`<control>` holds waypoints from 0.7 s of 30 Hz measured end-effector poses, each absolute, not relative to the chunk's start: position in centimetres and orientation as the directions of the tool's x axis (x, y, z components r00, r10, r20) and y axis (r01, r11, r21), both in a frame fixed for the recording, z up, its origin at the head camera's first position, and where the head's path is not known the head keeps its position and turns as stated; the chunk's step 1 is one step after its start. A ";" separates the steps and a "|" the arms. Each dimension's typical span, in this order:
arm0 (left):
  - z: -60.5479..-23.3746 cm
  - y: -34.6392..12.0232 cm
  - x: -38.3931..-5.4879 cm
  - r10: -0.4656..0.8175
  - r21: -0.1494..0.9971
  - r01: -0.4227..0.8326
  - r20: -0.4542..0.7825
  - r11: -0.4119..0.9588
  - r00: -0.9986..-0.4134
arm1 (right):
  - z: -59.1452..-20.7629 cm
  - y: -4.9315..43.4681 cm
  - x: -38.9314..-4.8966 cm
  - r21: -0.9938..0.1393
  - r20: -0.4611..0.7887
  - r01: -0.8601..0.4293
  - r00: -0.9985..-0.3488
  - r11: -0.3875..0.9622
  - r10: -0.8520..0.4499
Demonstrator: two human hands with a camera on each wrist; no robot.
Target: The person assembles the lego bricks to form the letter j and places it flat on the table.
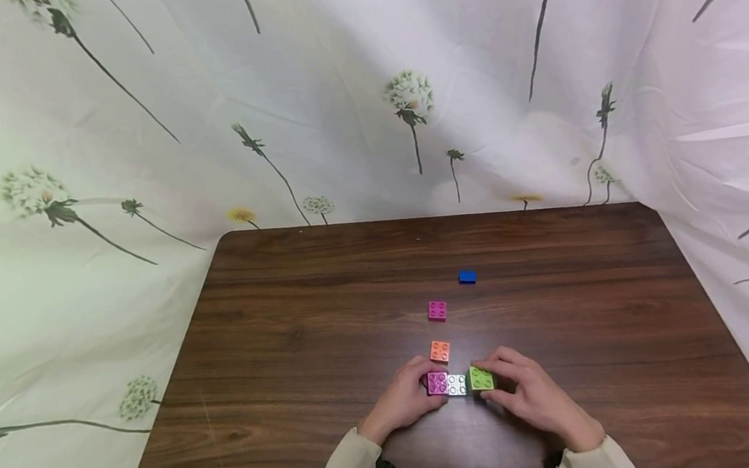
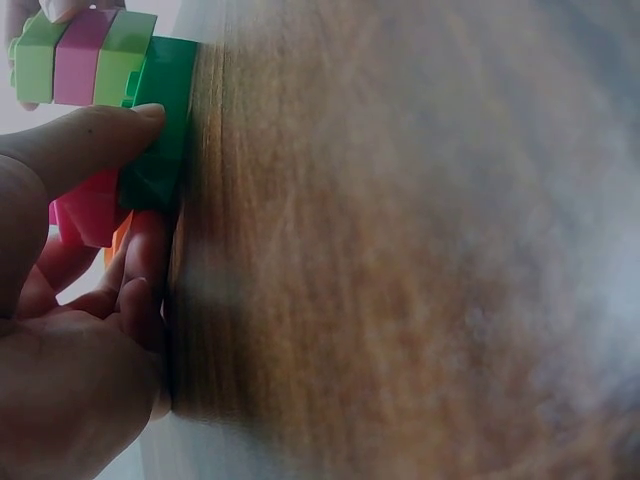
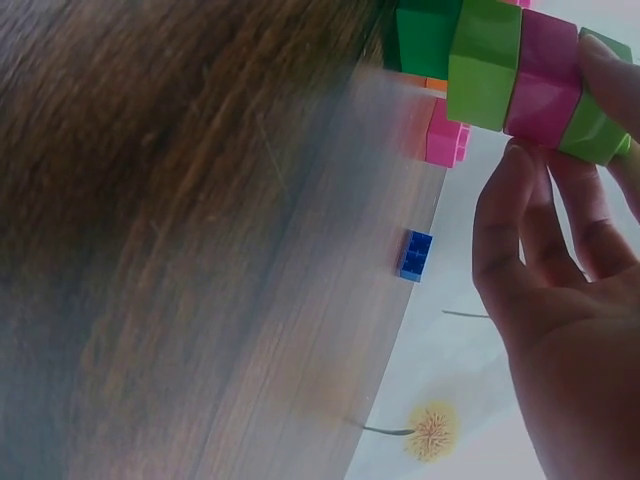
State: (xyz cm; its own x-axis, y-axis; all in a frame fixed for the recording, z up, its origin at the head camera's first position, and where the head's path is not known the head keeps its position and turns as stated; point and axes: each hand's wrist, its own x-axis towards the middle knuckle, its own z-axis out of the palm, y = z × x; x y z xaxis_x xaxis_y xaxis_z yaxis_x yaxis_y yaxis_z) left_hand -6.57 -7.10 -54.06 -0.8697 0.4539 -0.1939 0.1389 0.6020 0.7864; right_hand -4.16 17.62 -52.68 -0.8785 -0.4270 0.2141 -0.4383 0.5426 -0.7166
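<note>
My left hand (image 1: 404, 401) grips a long dark green brick (image 2: 160, 150) on the table, thumb on one side and fingers on the other. From above, its studded top (image 1: 457, 385) looks whitish with glare. A pink brick (image 1: 437, 383) stands on its left end, between thumb and fingers. My right hand (image 1: 530, 393) pinches a short stack of lime, magenta and lime bricks (image 3: 545, 85) at the dark green brick's right end. Its lowest lime brick (image 3: 483, 65) meets the dark green brick; whether it is pressed fully down I cannot tell.
Just beyond the left fingers lies an orange brick (image 1: 440, 351). Farther back are a magenta brick (image 1: 438, 311) and a blue brick (image 1: 467, 277). The brown wooden table (image 1: 287, 308) ends at a flower-printed cloth (image 1: 351, 117) behind and at both sides.
</note>
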 end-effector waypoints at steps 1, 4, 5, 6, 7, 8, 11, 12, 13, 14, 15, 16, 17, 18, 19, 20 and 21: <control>-54.1 -7.1 -6.6 0.454 0.786 0.142 -0.190 0.602 -0.871 | -52.7 17.6 -4.2 -0.717 0.219 -0.442 -0.877 0.539 -0.427; -54.1 -7.1 -6.6 0.453 0.784 0.147 -0.185 0.603 -0.872 | -52.8 17.6 -4.2 -0.722 0.243 -0.457 -0.870 0.519 -0.428; -54.1 -7.1 -6.6 0.452 0.783 0.145 -0.187 0.604 -0.872 | -52.9 17.5 -4.2 -0.724 0.248 -0.460 -0.869 0.514 -0.429; -54.2 -7.1 -6.6 0.451 0.784 0.142 -0.190 0.604 -0.872 | -52.9 17.5 -4.2 -0.724 0.254 -0.465 -0.867 0.510 -0.429; -54.2 -7.1 -6.6 0.451 0.784 0.141 -0.192 0.605 -0.871 | -52.8 17.5 -4.2 -0.725 0.249 -0.460 -0.869 0.512 -0.428; -54.3 -7.1 -6.6 0.452 0.785 0.140 -0.192 0.604 -0.871 | -52.8 17.5 -4.2 -0.727 0.242 -0.454 -0.872 0.515 -0.426; -54.3 -7.1 -6.6 0.454 0.788 0.142 -0.188 0.599 -0.871 | -52.5 17.5 -4.2 -0.729 0.208 -0.428 -0.882 0.535 -0.422; -54.4 -7.1 -6.6 0.455 0.790 0.144 -0.185 0.596 -0.871 | -52.5 17.5 -4.2 -0.726 0.202 -0.424 -0.884 0.541 -0.421; -54.4 -7.1 -6.6 0.455 0.790 0.144 -0.184 0.595 -0.871 | -52.4 17.5 -4.1 -0.727 0.194 -0.417 -0.887 0.546 -0.419; -54.4 -7.1 -6.6 0.455 0.792 0.145 -0.182 0.593 -0.872 | -52.4 17.5 -4.1 -0.726 0.189 -0.414 -0.888 0.549 -0.419; -54.4 -7.1 -6.6 0.455 0.793 0.145 -0.180 0.592 -0.872 | -52.4 17.5 -4.2 -0.723 0.187 -0.413 -0.889 0.553 -0.419; -54.4 -7.1 -6.6 0.455 0.793 0.145 -0.180 0.591 -0.872 | -52.3 17.5 -4.2 -0.721 0.183 -0.411 -0.890 0.558 -0.419; -54.4 -7.1 -6.6 0.455 0.793 0.145 -0.180 0.591 -0.872 | -52.3 17.5 -4.2 -0.717 0.182 -0.411 -0.890 0.563 -0.419; -54.3 -7.1 -6.6 0.454 0.793 0.145 -0.180 0.592 -0.873 | -52.3 17.4 -4.2 -0.712 0.178 -0.411 -0.891 0.570 -0.418; -54.3 -7.1 -6.6 0.454 0.793 0.146 -0.178 0.592 -0.873 | -52.3 17.4 -4.2 -0.710 0.171 -0.406 -0.892 0.576 -0.418; -54.3 -7.1 -6.6 0.454 0.792 0.149 -0.175 0.592 -0.873 | -52.2 17.4 -4.2 -0.705 0.164 -0.404 -0.893 0.584 -0.419; -54.3 -7.1 -6.6 0.455 0.792 0.151 -0.173 0.592 -0.874 | -52.2 17.3 -4.2 -0.701 0.156 -0.399 -0.894 0.591 -0.420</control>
State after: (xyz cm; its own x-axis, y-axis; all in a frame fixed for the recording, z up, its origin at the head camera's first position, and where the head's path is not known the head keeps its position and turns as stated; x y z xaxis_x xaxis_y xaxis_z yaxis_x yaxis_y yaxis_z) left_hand -6.56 -7.09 -54.34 -0.8737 0.4546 -0.1732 0.1510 0.5919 0.7918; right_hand -4.19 17.33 -52.18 -0.8941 -0.4199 0.1556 -0.3994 0.5906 -0.7011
